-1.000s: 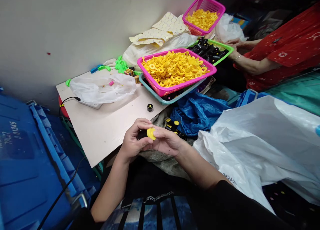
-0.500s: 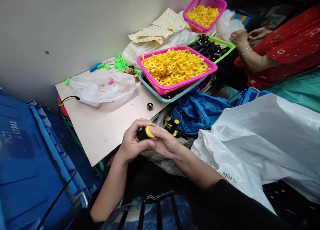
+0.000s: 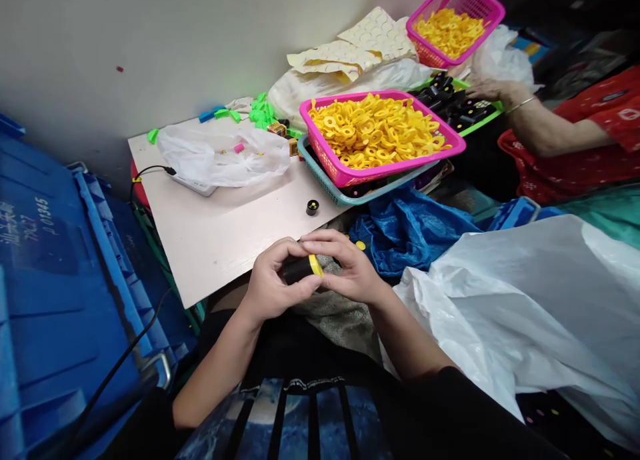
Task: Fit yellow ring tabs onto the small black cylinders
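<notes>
A pale wall (image 3: 150,40) runs behind a pale board (image 3: 225,247) that holds most of the work. A white bag (image 3: 225,157) lies on the board, with green scraps (image 3: 260,112) between it and the wall. A pink tray (image 3: 380,137) heaped with yellow rings (image 3: 375,130) sits inside a teal tray (image 3: 367,192) at the board's far edge. Beyond it are a green tray (image 3: 483,117) of black parts and a pink basket (image 3: 480,13) of more rings. A co-worker in red (image 3: 590,157) has a hand (image 3: 493,90) just beside the green tray. A blue crate (image 3: 60,300) fills the left side, and a blue bag (image 3: 410,232) and a large white bag (image 3: 525,313) lie on the right.

The left hand (image 3: 277,280) and right hand (image 3: 350,267) both close around a black cylinder (image 3: 296,271), held just off the board's near edge above grey sacking (image 3: 335,320). A yellow ring (image 3: 315,265) circles its end, between the hands. A small black cylinder (image 3: 313,207) stands upright on the board, apart from them
</notes>
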{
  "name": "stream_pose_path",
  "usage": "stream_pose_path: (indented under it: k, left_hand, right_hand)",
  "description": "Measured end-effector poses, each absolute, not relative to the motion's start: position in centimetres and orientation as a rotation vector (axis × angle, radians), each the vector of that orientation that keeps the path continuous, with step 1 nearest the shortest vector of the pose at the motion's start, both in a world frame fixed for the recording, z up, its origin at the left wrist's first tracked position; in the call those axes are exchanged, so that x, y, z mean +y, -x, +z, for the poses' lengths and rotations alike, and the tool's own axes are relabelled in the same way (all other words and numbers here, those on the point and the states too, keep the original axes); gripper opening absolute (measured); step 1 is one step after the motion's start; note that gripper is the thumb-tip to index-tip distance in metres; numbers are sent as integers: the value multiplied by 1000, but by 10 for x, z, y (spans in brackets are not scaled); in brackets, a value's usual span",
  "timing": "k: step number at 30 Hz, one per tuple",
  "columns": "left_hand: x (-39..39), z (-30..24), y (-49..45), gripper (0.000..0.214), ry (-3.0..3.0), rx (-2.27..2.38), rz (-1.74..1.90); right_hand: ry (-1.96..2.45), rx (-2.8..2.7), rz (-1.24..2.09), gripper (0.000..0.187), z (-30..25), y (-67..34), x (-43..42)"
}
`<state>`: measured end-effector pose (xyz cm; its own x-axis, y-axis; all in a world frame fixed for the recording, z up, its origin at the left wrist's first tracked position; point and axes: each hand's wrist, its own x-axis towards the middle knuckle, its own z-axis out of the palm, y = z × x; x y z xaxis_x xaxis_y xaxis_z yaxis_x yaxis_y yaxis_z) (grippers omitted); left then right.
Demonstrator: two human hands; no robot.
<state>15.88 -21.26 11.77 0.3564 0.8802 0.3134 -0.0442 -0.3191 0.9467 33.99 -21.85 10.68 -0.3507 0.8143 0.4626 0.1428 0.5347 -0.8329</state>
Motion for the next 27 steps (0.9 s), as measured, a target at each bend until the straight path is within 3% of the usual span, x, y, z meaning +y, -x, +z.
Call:
stream_pose_path:
  k: [9, 12, 19, 27]
  left_hand:
    - [-206, 115, -159, 49, -892, 723, 629]
    - [-205, 116, -157, 55, -844, 725, 615]
    - [-208, 118, -164, 50, -718, 637, 605]
    - [-206, 117, -164, 58, -645, 463, 545]
  right_hand:
    - [702, -1746, 756, 37, 98, -335, -218]
    - [675, -1607, 876, 49, 92, -329, -220]
    - [646, -1563, 880, 38, 93, -326, -218]
    - [567, -1466, 1105, 52, 97, -317, -222]
